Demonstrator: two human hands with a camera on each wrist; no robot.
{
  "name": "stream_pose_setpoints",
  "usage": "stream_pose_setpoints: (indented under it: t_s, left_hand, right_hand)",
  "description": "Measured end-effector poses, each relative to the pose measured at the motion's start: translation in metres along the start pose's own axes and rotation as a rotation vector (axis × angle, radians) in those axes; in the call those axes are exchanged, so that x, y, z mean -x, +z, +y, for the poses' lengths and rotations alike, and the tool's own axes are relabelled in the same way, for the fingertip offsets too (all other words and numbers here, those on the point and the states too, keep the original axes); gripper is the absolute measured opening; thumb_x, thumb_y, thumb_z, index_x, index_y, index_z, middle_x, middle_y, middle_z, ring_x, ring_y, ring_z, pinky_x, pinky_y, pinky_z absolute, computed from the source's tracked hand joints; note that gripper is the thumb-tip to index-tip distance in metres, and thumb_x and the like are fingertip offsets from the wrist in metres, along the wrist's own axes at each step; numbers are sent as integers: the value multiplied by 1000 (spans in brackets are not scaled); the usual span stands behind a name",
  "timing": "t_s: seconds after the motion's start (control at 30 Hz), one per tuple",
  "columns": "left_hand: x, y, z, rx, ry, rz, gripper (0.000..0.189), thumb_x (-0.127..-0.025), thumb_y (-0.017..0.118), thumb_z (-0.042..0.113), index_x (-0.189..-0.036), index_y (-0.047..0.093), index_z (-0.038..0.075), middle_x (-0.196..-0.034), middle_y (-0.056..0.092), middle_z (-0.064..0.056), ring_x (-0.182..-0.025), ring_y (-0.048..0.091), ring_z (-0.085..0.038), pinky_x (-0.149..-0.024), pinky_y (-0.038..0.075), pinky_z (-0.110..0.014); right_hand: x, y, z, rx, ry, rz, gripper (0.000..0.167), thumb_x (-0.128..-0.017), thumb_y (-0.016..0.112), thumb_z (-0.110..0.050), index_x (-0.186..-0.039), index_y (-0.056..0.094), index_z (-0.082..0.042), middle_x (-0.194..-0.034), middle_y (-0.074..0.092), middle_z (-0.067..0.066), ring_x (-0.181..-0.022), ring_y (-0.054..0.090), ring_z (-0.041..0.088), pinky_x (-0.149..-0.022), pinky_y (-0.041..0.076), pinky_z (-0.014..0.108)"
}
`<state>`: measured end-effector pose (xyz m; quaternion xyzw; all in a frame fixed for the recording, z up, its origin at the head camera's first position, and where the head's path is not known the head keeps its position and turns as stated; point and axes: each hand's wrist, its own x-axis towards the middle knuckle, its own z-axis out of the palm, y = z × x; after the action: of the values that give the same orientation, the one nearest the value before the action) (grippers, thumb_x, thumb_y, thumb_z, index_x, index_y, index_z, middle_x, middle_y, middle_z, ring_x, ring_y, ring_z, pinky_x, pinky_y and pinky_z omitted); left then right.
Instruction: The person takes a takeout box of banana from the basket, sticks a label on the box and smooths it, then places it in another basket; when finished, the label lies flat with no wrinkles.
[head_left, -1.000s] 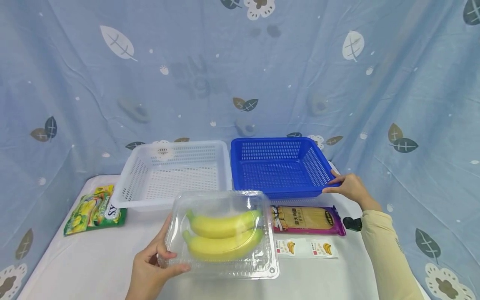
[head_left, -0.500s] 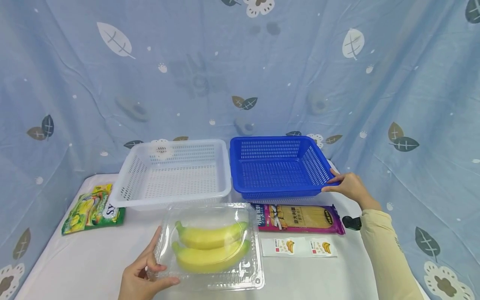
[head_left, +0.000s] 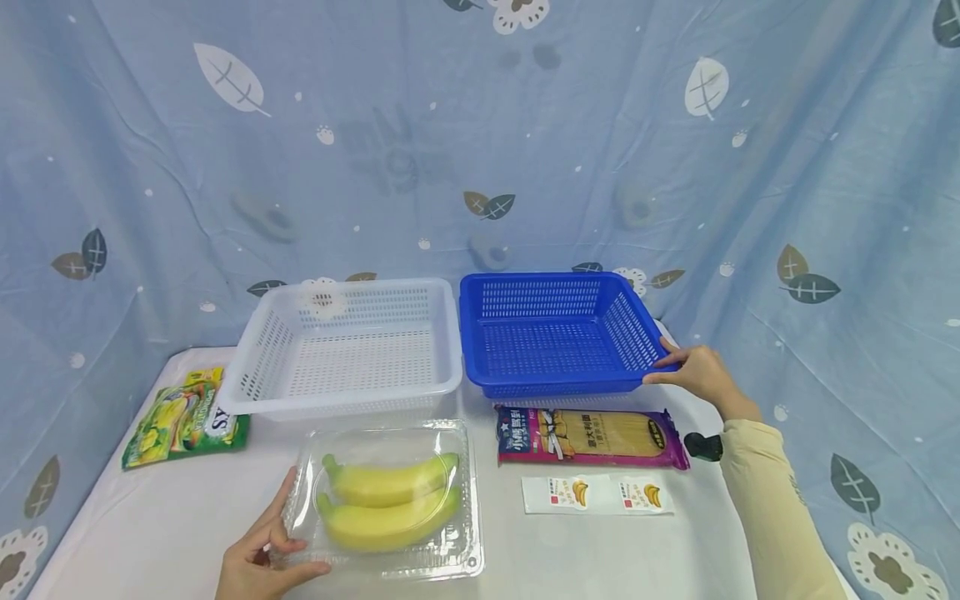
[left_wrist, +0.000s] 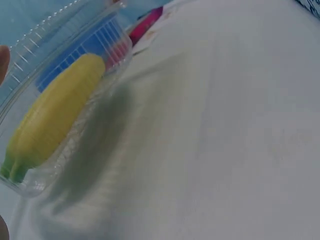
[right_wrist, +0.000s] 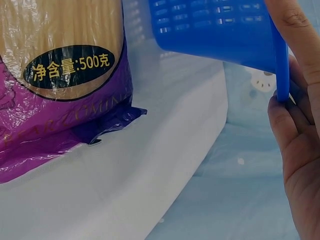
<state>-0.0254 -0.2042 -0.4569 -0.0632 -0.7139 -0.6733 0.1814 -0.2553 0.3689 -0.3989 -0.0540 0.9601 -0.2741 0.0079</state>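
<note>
At the front of the table, my left hand [head_left: 258,552] grips the left side of a clear plastic clamshell box [head_left: 470,508], thumb at its near corner. Two yellow bananas [head_left: 390,485] with green tips lie inside it. In the left wrist view the box [left_wrist: 47,175] is tilted and casts a shadow [left_wrist: 100,142] on the cloth beneath. My right hand [head_left: 703,375] pinches the near right corner of a blue plastic basket [head_left: 562,383]. Thumb and fingers straddle the basket's rim [right_wrist: 282,75] in the right wrist view.
A white basket [head_left: 345,404] stands left of the blue one. A purple pasta packet [head_left: 592,436] lies before the blue basket, with a strip of banana labels [head_left: 598,494] nearer. Green snack bags [head_left: 187,421] lie at far left, a small black object [head_left: 703,447] by the right sleeve. Blue curtains [head_left: 480,142] surround the table.
My left hand has carried the banana box leftward and slightly nearer, uncovering the pasta packet's left end and the label strip. The right hand stays at the blue basket's corner.
</note>
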Motion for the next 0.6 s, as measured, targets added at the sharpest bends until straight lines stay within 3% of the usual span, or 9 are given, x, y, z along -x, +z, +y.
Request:
stream_pose_setpoints:
  t_s: [0.17, 0.4, 0.47, 0.6]
  left_hand:
    - [3, -12, -5, -42, -38, 25, 46, -48, 79, -25, -64, 42, -4, -147, 42, 7, -119, 45, 9, -76, 53, -23]
    - [3, -25, -15, -137, -28, 52, 46, -48, 79, -26, -64, 43, -3, -148, 40, 7, -119, 44, 10, -72, 53, -22]
    - [3, -29, -19, -155, -74, 65, 45, -50, 79, -25, -65, 43, -4, -146, 41, 11, -116, 44, 13, -70, 54, -21]
    - [-1, -37, -21, -316, -199, 45, 40, -61, 84, -9, -70, 46, -3, -141, 40, 24, -112, 39, 20, -60, 54, -18]
  right_hand:
    - [0, 1, 0, -14, -3, 3, 56, -75, 82, -39, -101, 71, 9, -141, 38, 24, -60, 32, 19, -50, 31, 28]
    - [1, -1, 1, -11, 3, 5, 54, -75, 81, -39, -101, 71, 8, -142, 39, 23, -51, 27, 13, -49, 29, 27]
    - [1, -1, 0, -11, 2, 4, 56, -75, 81, -41, -101, 71, 8, -142, 39, 23, -54, 28, 15, -50, 29, 27]
    - [1, 0, 0, -18, 0, 0, 57, -75, 81, -41, -102, 71, 8, -142, 38, 23, -56, 30, 16, -50, 30, 27]
